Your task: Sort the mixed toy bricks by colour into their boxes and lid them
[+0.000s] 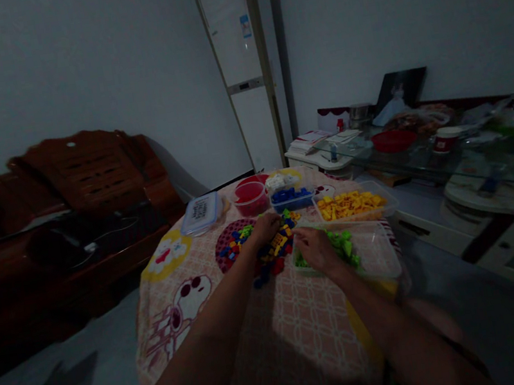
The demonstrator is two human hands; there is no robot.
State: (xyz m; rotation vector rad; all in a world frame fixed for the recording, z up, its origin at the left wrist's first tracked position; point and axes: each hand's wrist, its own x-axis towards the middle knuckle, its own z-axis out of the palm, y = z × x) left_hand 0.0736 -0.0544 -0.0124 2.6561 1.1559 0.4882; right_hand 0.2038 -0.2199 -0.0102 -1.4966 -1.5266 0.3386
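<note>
A heap of small mixed-colour bricks [266, 248] lies in the middle of a round table under a patterned cloth [277, 319]. My left hand [265, 226] rests on the far part of the heap, fingers curled down onto the bricks. My right hand [313, 247] hovers at the left rim of a clear tray with green bricks [369, 253], fingers bent together; what they hold is too small to make out. Behind stand a clear tray of yellow bricks [351, 203], a tub of blue bricks [291, 197] and a tub of red bricks [250, 197].
A lidded clear box [200, 213] sits at the table's far left. A dark wooden sofa [55, 211] stands to the left. A tall white unit [241, 65] stands at the back wall. A cluttered glass-topped table [449, 142] runs along the right.
</note>
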